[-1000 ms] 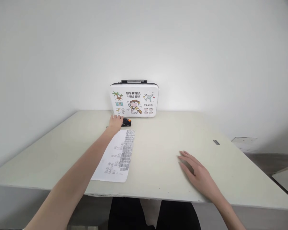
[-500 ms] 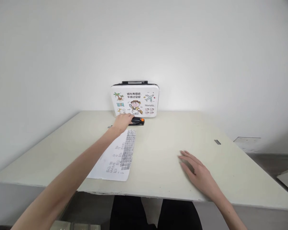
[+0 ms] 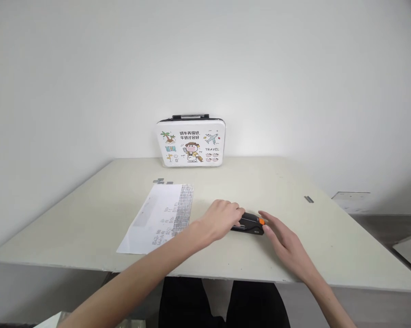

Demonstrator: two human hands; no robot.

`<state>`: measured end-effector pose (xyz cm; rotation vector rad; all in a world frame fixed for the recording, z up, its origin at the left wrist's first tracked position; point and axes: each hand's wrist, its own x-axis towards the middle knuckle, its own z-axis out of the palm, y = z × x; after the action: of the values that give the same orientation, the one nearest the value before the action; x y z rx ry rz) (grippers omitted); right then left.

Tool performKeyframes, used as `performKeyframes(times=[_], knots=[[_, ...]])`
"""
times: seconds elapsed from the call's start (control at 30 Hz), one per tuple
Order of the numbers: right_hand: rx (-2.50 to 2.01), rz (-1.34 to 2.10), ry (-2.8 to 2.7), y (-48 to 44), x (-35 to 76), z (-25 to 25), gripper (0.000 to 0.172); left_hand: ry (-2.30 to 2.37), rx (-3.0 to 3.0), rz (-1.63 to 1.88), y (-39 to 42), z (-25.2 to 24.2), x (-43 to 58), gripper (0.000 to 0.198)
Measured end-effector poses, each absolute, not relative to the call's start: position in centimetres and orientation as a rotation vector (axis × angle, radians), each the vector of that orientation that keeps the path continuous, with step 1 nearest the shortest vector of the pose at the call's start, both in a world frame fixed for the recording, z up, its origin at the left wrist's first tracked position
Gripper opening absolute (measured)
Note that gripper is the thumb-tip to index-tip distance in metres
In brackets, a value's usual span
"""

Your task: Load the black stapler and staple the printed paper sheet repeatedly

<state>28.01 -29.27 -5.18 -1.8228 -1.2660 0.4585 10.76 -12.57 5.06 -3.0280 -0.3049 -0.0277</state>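
A black stapler (image 3: 249,223) with an orange end piece lies across the table in front of me. My left hand (image 3: 222,218) is closed around its left part from above, hiding that end. At the orange end, my right hand (image 3: 283,237) has thumb and fingers apart on either side; the thumb tip looks close to or touching the stapler, I cannot tell which. To the left are printed paper sheets (image 3: 144,223) with a dense grey band of text along their right edge.
A white travel case (image 3: 191,141) with cartoon pictures stands against the wall at the back of the table (image 3: 260,182). Grey staple strips (image 3: 159,181) lie behind the paper, and another staple strip (image 3: 308,199) is at the right. A wall socket (image 3: 350,196) is beyond the right edge.
My left hand has brought the stapler from in front of the case, rightward and nearer to me, beside my right hand. The right hand has barely moved. The staple strips behind the paper are now uncovered.
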Motion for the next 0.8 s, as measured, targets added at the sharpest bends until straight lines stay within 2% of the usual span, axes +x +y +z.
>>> performKeyframes(times=[0.23,0.4,0.47,0.57,0.8], knots=[[-1.77,0.431,-1.391,-29.3,28.0,-5.4,0.045,-0.297,-3.103,0.004,-14.2,3.9,11.8,0.012],[-1.75,0.496,-1.388,-29.3,28.1,-5.2,0.043,-0.331,-3.334,-0.273,-10.9,3.7,8.3,0.067],[-1.74,0.498,-1.386,-29.3,28.1,-5.2,0.043,-0.621,-3.286,-0.325,-8.0,3.0,5.7,0.064],[-1.734,0.492,-1.375,-29.2,28.1,-5.2,0.044,-1.091,-3.078,-0.19,-3.8,1.2,1.2,0.068],[-1.761,0.522,-1.338,-29.2,28.1,-5.0,0.044,-1.265,-3.001,-0.013,-2.1,-2.1,-4.8,0.069]])
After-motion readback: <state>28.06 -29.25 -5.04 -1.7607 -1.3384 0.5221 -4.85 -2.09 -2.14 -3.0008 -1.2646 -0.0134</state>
